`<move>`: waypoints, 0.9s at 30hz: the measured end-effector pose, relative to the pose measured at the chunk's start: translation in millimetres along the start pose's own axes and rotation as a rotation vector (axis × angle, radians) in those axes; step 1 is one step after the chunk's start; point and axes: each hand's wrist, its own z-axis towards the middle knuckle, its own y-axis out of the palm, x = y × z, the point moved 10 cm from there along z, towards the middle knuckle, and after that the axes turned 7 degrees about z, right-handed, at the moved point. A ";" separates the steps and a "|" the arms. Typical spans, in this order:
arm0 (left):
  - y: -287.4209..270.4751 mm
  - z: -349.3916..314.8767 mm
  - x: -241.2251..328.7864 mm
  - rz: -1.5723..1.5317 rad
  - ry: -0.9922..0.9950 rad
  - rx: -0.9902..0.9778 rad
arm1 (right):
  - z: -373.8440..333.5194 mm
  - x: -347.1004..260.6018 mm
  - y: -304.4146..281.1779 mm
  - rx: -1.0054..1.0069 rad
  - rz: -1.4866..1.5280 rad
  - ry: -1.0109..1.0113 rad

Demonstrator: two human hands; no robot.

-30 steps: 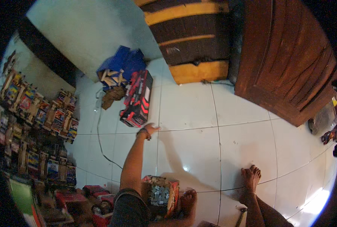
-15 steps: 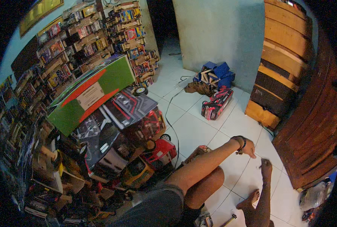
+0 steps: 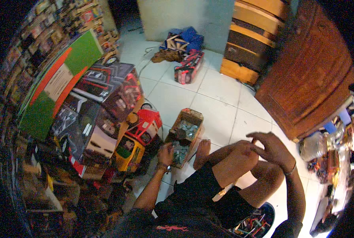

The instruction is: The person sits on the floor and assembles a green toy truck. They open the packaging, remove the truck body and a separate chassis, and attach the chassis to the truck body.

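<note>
A long, narrow box with two compartments stands on the floor left of my foot, holding several small grey metal-looking pieces. My left hand is at the near-left edge of this box, its fingers curled together. Whatever may be between those fingers is too dark and small to make out. Over my raised knees, my right hand has its thumb and forefinger apart, and I see nothing in it. A dark band circles the right wrist.
Toy trucks crowd the left: a red one, a yellow one and larger dark ones. A round tub of tools sits by my thigh. Ahead lie a red-black bag and a blue bundle. A wooden door stands right.
My left hand has swung from the right, near my other hand, leftward to the box. My right hand now hovers above my knees. The view has turned, showing the box and the tub more fully.
</note>
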 end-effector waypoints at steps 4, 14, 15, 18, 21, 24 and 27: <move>8.0 -60.6 -19.8 0.253 0.154 -0.263 | -72.1 80.4 34.1 -0.028 -0.104 0.389; 85.0 -7.8 65.6 0.540 0.290 -0.499 | -147.7 53.7 56.8 0.666 -0.293 0.424; 88.3 -9.0 69.8 0.548 0.296 -0.510 | -156.2 50.8 54.5 0.699 -0.260 0.445; 92.3 -17.7 78.1 0.578 0.308 -0.561 | -172.9 46.5 55.0 0.744 -0.201 0.509; 91.5 -21.1 80.9 0.603 0.313 -0.599 | -180.1 38.2 50.5 0.852 -0.146 0.429; 90.2 -23.1 76.0 0.626 0.327 -0.632 | -179.7 41.8 51.6 0.853 -0.111 0.438; 88.1 -27.3 65.6 0.654 0.317 -0.657 | -183.2 46.1 50.1 0.847 -0.089 0.489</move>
